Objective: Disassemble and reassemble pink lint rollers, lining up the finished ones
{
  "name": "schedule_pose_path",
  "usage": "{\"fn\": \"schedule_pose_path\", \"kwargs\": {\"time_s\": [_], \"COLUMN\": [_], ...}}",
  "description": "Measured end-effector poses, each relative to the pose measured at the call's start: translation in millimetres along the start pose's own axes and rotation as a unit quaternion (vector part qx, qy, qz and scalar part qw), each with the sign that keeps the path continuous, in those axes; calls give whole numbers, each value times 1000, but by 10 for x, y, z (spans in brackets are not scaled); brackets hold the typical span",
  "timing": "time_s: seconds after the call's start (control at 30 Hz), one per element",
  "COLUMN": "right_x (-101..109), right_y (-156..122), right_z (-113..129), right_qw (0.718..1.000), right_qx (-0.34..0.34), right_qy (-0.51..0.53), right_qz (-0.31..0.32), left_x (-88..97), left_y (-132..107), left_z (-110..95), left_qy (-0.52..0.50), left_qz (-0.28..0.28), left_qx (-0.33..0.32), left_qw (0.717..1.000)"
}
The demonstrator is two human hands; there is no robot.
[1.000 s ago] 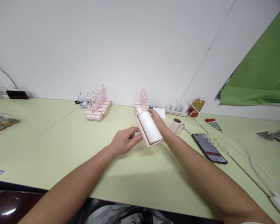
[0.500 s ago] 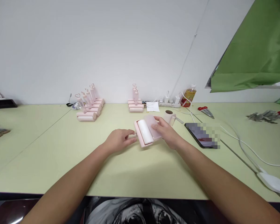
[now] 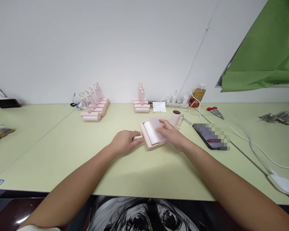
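Observation:
Above the table, a pink lint roller (image 3: 151,133) with a white roll sits between my two hands. My left hand (image 3: 125,141) is closed on its short clear handle, mostly hidden by the fingers. With my right hand (image 3: 170,133) I grip the translucent pink cover (image 3: 156,123), which lies over the right side of the white roll. Just beyond that hand are a loose white roll with a brown core (image 3: 175,118) and a clear handle piece (image 3: 180,121) on the table.
Finished-looking lint rollers stand in rows at the back left (image 3: 91,116) and back middle (image 3: 142,108). Toward the right are a phone (image 3: 208,136), red-handled snips (image 3: 215,112), a drink bottle (image 3: 197,96), a power strip (image 3: 177,104) and white cables.
The cover has come further over the white roll, and the roller is a little less tilted. Both hands keep their hold. The whole view has shifted slightly.

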State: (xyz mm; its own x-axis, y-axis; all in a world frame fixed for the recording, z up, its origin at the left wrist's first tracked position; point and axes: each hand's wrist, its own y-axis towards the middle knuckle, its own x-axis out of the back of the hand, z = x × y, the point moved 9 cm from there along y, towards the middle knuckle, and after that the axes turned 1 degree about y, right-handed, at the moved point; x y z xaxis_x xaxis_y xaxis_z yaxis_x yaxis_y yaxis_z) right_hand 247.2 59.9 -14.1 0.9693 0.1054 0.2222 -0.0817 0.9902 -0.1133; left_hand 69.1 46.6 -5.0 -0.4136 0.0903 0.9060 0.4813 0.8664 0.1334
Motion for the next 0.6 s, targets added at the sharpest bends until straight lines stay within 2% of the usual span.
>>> {"fn": "schedule_pose_path", "kwargs": {"time_s": [0.1, 0.3, 0.37, 0.43, 0.53, 0.6], "right_x": [-48, -306, -364, -428, -473, -468], "right_y": [7, -26, -52, -84, -117, -111], "right_z": [-34, -150, -174, -220, -251, -264], "right_qw": [1000, 997, 995, 989, 971, 962], "right_qx": [12, 40, 24, -24, -81, -99], "right_qy": [-1, 20, 45, 85, 153, 190], "right_qz": [6, 61, 81, 119, 162, 169], "left_x": [-18, -96, -111, -94, -82, -114], "left_y": [-4, -33, -44, -56, -96, -166], "left_z": [-25, -137, -157, -146, -98, -70], "left_qy": [1, 7, -2, -36, -169, -299], "left_qz": [7, 17, 24, 35, 109, 205], "left_qx": [-9, -25, -21, -13, -5, 14], "left_qw": [1000, 1000, 999, 999, 979, 932]}}
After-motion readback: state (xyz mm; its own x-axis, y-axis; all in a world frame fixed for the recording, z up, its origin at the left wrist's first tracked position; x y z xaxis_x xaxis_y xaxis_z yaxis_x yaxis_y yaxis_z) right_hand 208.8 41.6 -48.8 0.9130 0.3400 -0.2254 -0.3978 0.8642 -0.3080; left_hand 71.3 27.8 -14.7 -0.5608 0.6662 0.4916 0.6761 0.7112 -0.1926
